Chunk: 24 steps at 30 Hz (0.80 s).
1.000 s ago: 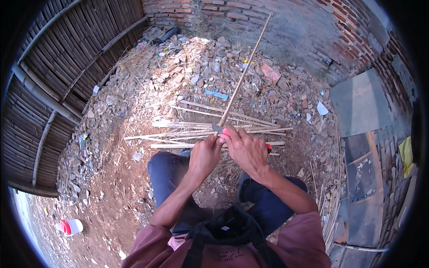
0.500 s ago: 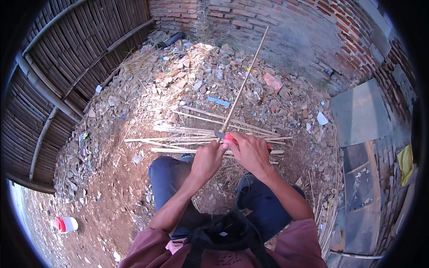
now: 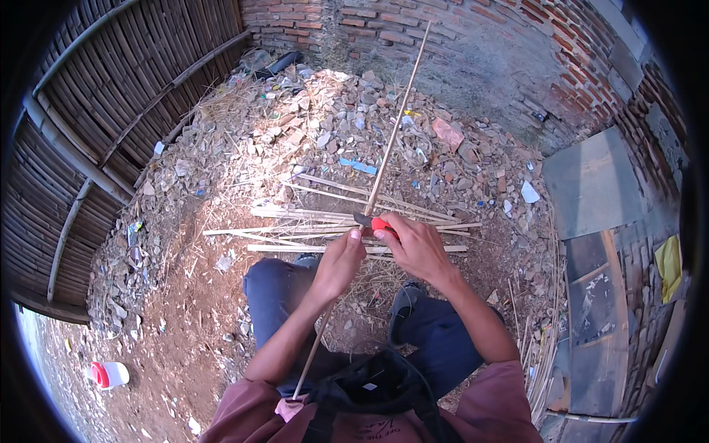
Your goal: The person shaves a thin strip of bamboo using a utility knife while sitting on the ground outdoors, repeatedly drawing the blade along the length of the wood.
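Observation:
A long thin bamboo strip [image 3: 395,136] slants from my lap up toward the brick wall. My left hand [image 3: 340,264] is closed round it, thumb on top, and its lower end shows beneath my left wrist. My right hand [image 3: 418,249] grips a knife [image 3: 384,224] with a red handle; its dark blade lies against the strip just beyond my left thumb. Under and beyond my hands, several pale split bamboo strips [image 3: 284,249] lie crosswise on the ground.
Rubble and litter [image 3: 325,140] are heaped toward the brick wall [image 3: 473,59]. A bamboo-slat wall [image 3: 66,207] stands at left, grey boards [image 3: 594,181] at right. A white container with a red lid [image 3: 111,374] sits at lower left. More thin strips [image 3: 545,362] lie at right.
The bamboo strip's far end has shifted up and slightly left. Its near end now shows below my left hand, over my lap. My left hand has dropped slightly back, its thumb higher on the strip.

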Each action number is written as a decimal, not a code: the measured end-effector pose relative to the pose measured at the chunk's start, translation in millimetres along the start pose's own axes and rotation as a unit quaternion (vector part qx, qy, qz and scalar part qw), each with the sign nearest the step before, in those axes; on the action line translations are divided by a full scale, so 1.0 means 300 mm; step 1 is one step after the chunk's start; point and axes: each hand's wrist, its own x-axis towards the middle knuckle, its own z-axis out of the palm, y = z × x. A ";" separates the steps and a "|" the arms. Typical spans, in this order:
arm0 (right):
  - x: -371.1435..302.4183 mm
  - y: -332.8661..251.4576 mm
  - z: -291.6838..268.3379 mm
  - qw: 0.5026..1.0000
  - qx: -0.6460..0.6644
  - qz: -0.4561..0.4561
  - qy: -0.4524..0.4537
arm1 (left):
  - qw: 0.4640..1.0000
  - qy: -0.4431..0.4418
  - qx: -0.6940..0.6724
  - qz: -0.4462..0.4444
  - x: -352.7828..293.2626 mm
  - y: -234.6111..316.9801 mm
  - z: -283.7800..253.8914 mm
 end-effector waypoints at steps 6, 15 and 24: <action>0.001 0.011 0.001 0.999 0.007 -0.028 0.020 | 0.994 -0.058 -0.086 0.031 -0.017 0.030 -0.001; -0.004 0.047 0.014 0.962 0.240 0.092 -0.094 | 0.981 -0.102 -0.167 0.001 -0.029 0.057 -0.013; 0.004 0.035 0.040 0.995 0.091 -0.049 0.016 | 0.990 -0.067 0.001 0.126 -0.024 0.015 0.024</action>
